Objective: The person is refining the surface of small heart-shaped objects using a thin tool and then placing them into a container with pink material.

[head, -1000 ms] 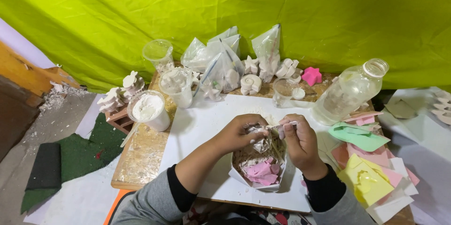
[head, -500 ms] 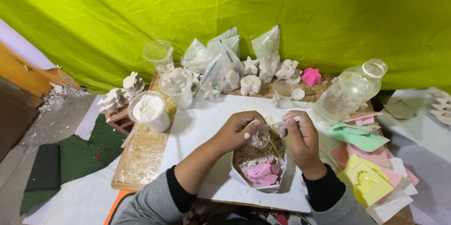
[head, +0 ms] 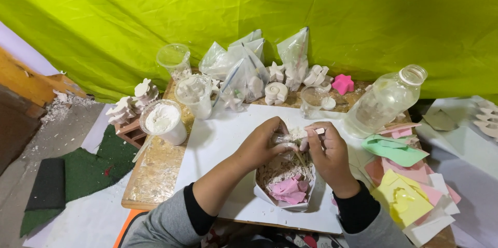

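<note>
Both hands meet just above the paper bowl (head: 284, 186), which sits on the white sheet (head: 228, 139) and already holds pink scraps (head: 288, 188) and pale crumbs, so a fair share of trimming looks done. The left hand (head: 262, 143) pinches a small white cast piece (head: 295, 135), and the right hand (head: 329, 153) is closed around a thin stick (head: 302, 159) whose tip points down into the bowl. The piece looks only partly cleaned. Behind the bowl stand more white casts (head: 276, 92), seemingly untouched, and a clear bottle (head: 386, 100) to its right
</note>
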